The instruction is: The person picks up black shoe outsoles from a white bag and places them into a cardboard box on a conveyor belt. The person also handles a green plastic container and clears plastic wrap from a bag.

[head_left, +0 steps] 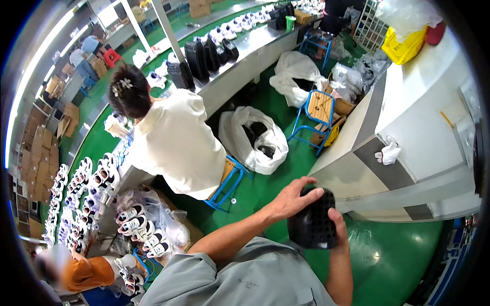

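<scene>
A black, rounded block with rows of small round dimples (312, 223) is held in front of my body, a little right of the middle. My left hand (292, 200) is closed over its upper left edge, the thumb lying across its top. My right hand (339, 229) grips its right side, with the thumb along the edge and the other fingers hidden behind it. Similar tall black pieces (196, 59) stand on the bench ahead.
A seated person in a cream shirt (173, 143) is just left. White sacks (232, 133) holding black pieces and a blue-framed stool (320, 107) stand ahead on the green floor. A large pale machine (403, 112) rises at right. Shoes (138, 223) fill racks at left.
</scene>
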Demonstrator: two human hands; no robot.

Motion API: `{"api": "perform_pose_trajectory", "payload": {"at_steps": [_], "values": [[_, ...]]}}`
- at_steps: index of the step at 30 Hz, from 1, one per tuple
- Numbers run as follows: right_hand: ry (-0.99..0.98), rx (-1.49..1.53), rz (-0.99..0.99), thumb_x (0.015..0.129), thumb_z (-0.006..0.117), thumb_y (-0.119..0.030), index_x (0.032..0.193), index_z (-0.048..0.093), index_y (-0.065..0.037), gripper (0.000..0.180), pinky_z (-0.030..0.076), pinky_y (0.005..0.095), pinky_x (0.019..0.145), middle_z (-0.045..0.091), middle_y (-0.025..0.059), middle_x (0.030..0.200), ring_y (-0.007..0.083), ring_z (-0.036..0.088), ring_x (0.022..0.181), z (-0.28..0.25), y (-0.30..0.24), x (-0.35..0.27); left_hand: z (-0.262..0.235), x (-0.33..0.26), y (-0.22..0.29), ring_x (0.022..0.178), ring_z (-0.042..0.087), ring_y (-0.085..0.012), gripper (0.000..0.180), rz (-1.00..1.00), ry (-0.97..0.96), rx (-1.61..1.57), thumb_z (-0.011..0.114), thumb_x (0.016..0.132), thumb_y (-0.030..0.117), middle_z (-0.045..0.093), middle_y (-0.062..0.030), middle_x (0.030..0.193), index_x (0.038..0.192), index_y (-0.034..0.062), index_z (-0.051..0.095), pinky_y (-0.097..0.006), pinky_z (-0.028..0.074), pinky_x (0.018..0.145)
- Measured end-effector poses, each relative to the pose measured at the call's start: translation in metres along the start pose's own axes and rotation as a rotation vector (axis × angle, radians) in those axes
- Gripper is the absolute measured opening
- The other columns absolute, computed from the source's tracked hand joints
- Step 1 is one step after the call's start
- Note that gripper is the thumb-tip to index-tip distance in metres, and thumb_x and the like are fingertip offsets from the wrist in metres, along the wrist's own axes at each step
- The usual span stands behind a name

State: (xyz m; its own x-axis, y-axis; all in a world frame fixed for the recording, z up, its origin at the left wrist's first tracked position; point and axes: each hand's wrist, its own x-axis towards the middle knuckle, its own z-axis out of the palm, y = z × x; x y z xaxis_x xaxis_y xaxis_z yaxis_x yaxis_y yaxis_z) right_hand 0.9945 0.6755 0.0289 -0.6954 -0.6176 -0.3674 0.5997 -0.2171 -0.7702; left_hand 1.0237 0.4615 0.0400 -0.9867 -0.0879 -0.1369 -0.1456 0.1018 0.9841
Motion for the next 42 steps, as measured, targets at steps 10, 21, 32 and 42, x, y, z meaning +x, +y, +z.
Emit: {"api": "perform_pose_trajectory", "payload": {"at_steps": [10,21,32,42], "values": [[0.19,0.232,-0.067,0.097,0.06,-0.041,0.131,0.056,-0.003,0.052,0.054,0.0412,0.096,0.066,0.0097,0.123,0.0243,0.067,0.107,-0.006,-0.063,0.17,-0.001,0.048,-0.019,0.137,0.041,-0.0395,0.111,0.007,0.207,0.218,0.089,0.07,0.026,0.04,-0.0245,0.148,0.156,0.0093,0.022,-0.044,0.038,0.113],[-0.11,0.087,0.044,0.094,0.063,-0.048,0.132,0.056,-0.008,0.055,0.05,0.038,0.098,0.064,0.0066,0.124,0.0202,0.062,0.113,0.084,-0.085,0.33,-0.069,0.146,-0.013,0.121,0.054,-0.0393,0.1,0.096,1.048,0.404,0.086,0.061,0.003,0.055,-0.0197,0.129,0.147,0.0075,0.036,-0.045,0.048,0.099],[-0.188,-0.017,-0.031,0.094,0.064,-0.049,0.13,0.057,-0.008,0.055,0.053,0.0368,0.093,0.066,0.0062,0.121,0.019,0.065,0.108,0.168,-0.153,0.451,-0.186,0.253,0.004,0.118,0.053,-0.0406,0.098,0.246,1.148,0.389,0.088,0.059,0.003,0.052,-0.0202,0.129,0.143,0.0074,0.037,-0.045,0.048,0.098],[-0.338,-0.109,-0.033,0.094,0.07,-0.037,0.128,0.049,-0.008,0.049,0.051,0.0355,0.091,0.06,0.0052,0.118,0.017,0.061,0.107,0.239,-0.147,0.521,-0.255,0.279,-0.002,0.108,0.064,-0.0328,0.093,0.2,1.388,0.288,0.088,0.065,0.004,0.053,-0.0192,0.13,0.143,0.0076,0.038,-0.038,0.055,0.092]]}}
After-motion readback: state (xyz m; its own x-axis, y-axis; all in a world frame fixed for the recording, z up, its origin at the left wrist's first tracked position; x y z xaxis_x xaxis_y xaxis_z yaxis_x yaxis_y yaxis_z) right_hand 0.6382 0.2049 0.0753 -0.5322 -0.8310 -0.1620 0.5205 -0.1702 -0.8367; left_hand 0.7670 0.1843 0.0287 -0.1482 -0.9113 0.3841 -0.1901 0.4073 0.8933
